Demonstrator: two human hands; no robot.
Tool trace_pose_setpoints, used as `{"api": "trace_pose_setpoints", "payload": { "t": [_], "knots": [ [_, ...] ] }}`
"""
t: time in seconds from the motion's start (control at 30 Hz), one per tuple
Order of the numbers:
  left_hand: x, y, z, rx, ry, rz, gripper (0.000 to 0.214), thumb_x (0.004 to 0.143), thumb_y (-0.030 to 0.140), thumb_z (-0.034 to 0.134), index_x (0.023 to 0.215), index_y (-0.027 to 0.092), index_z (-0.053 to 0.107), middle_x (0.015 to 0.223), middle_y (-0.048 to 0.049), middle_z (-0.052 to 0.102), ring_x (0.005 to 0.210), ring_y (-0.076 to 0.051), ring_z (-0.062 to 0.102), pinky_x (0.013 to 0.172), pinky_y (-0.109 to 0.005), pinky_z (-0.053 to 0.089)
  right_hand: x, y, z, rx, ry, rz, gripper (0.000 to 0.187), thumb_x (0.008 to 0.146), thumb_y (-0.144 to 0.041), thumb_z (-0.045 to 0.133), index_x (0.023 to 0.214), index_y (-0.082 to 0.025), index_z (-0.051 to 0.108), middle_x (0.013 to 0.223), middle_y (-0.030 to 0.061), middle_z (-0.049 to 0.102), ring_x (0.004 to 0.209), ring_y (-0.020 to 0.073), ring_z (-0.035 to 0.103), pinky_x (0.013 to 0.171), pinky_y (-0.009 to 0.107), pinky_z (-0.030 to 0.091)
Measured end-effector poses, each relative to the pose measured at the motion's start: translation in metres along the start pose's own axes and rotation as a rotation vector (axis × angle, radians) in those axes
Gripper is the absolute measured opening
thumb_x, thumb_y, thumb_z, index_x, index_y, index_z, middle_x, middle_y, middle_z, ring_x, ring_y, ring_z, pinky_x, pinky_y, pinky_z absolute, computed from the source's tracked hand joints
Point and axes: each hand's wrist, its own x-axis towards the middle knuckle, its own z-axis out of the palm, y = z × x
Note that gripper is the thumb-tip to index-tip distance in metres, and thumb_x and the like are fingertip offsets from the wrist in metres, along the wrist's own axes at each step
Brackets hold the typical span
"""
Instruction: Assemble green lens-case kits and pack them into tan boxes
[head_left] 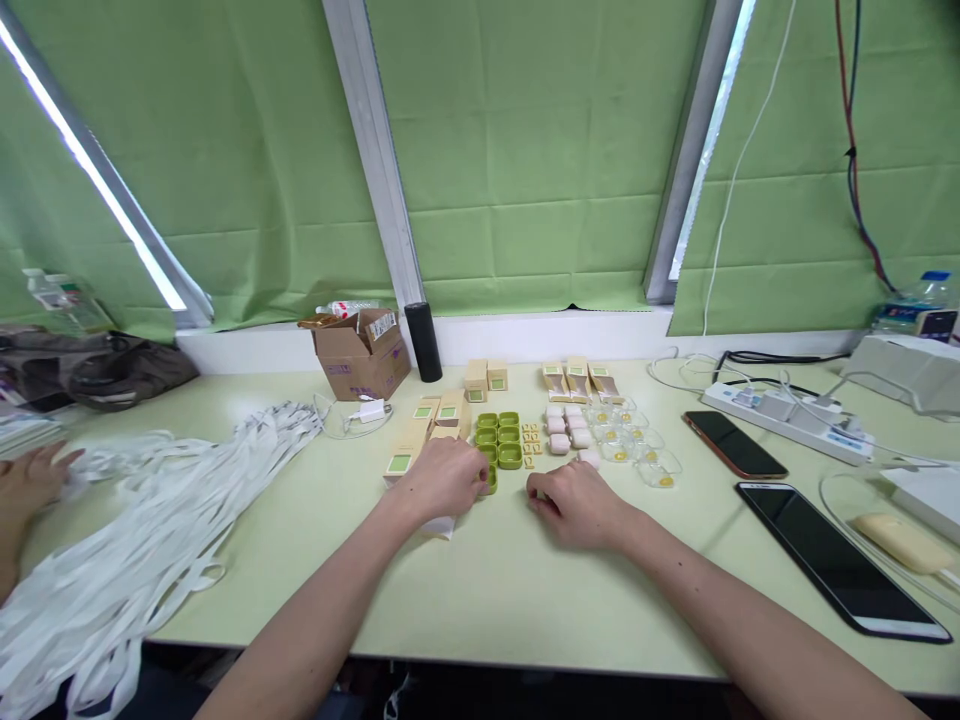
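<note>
Green cups sit in 2 columns; left hand fingers pinch in by the nearest cup, right hand curls nearly closed, can't tell if either's gripping. Light touch, don't bump neighbours.

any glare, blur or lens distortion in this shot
Head view: white glare at gaps beside the green blinds; window posts lean, likely wide-angle stretch. Same head view: a co-worker's hand and nearby white straps look smeared, while the left hand and right hand look fairly sharp.

L hand: palm dn, curled | R hand: curled | arms fwd, bare
</note>
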Motion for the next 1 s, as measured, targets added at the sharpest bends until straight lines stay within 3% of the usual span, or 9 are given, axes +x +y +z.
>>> {"api": "trace_pose_setpoints", "payload": {
  "t": [0.13, 0.3, 0.43, 0.53, 0.6, 0.73, 0.9, 1.0],
  "knots": [
    [-0.002, -0.002, 0.001, -0.011, 0.022, 0.025, 0.011, 0.08, 0.022, 0.076, 0.069, 0.024, 0.076, 0.068, -0.0056, 0.075, 0.069, -0.028, 0.071, 0.066, -0.033, 0.04, 0.0, 0.002, 0.003, 0.025, 0.027, -0.023, 0.009, 0.092, -0.018, 0.065, 0.084, -0.021, 0.066, 0.067, 0.0013, 0.071, 0.055, 0.015, 0.055, 0.058, 0.031, 0.018],
    [-0.001, -0.002, 0.002, 0.068, -0.011, 0.057, 0.02, 0.077, 0.014, 0.068, 0.058, 0.022, 0.067, 0.065, -0.0073, 0.073, 0.063, -0.027, 0.067, 0.061, -0.034, 0.033, 0.0, 0.002, 0.002, 0.029, 0.033, -0.024, 0.009, 0.092, -0.017, 0.065, 0.084, -0.021, 0.067, 0.067, 0.0011, 0.071, 0.055, 0.0148, 0.055, 0.059, 0.03, 0.019],
    [-0.001, 0.002, 0.002, 0.117, -0.026, 0.091, 0.021, 0.073, 0.009, 0.064, 0.057, 0.021, 0.062, 0.062, -0.0069, 0.072, 0.06, -0.025, 0.066, 0.059, -0.034, 0.029, 0.0, 0.001, 0.002, 0.015, 0.011, -0.018, 0.009, 0.092, -0.017, 0.064, 0.085, -0.021, 0.068, 0.07, 0.0019, 0.073, 0.057, 0.0152, 0.058, 0.059, 0.03, 0.019],
    [-0.003, 0.007, -0.001, 0.153, 0.008, 0.135, 0.021, 0.076, 0.01, 0.062, 0.058, 0.02, 0.059, 0.061, -0.0058, 0.07, 0.056, -0.023, 0.062, 0.058, -0.034, 0.028, 0.001, 0.003, 0.003, 0.043, 0.074, 0.017, 0.006, 0.093, -0.018, 0.065, 0.094, -0.022, 0.07, 0.072, 0.0013, 0.075, 0.062, 0.0172, 0.063, 0.059, 0.03, 0.023],
    [-0.004, 0.01, -0.002, 0.153, 0.067, 0.174, 0.019, 0.079, 0.012, 0.062, 0.063, 0.021, 0.06, 0.061, -0.0047, 0.069, 0.055, -0.021, 0.06, 0.057, -0.034, 0.028, 0.001, 0.005, 0.004, 0.113, 0.168, 0.047, 0.017, 0.094, -0.022, 0.067, 0.11, -0.022, 0.069, 0.078, 0.0004, 0.076, 0.065, 0.018, 0.066, 0.06, 0.029, 0.03],
    [-0.007, 0.014, 0.007, 0.141, 0.256, 0.287, 0.013, 0.084, 0.011, 0.059, 0.078, 0.021, 0.065, 0.064, -0.0038, 0.068, 0.056, -0.02, 0.059, 0.056, -0.033, 0.031, 0.001, 0.008, 0.007, 0.262, 0.387, -0.003, 0.044, 0.094, -0.033, 0.074, 0.134, -0.022, 0.059, 0.11, 0.0059, 0.078, 0.069, 0.0168, 0.07, 0.066, 0.031, 0.047],
    [-0.005, 0.017, 0.02, 0.098, 0.529, 0.451, 0.019, 0.091, 0.008, 0.053, 0.087, 0.022, 0.066, 0.064, -0.0022, 0.066, 0.056, -0.018, 0.059, 0.055, -0.033, 0.034, 0.003, 0.005, 0.009, 0.408, 0.532, -0.068, 0.038, 0.097, -0.03, 0.069, 0.134, -0.024, 0.058, 0.119, 0.0109, 0.076, 0.07, 0.0168, 0.071, 0.059, 0.031, 0.054],
    [-0.002, 0.017, 0.022, 0.012, 0.765, 0.49, 0.017, 0.095, 0.011, 0.056, 0.103, 0.021, 0.067, 0.068, -0.0015, 0.067, 0.059, -0.018, 0.06, 0.061, -0.034, 0.042, 0.004, 0.004, 0.008, 0.548, 0.605, -0.051, 0.038, 0.097, -0.03, 0.07, 0.133, -0.025, 0.059, 0.12, 0.0107, 0.074, 0.069, 0.0164, 0.071, 0.054, 0.029, 0.055]
  ]
}}
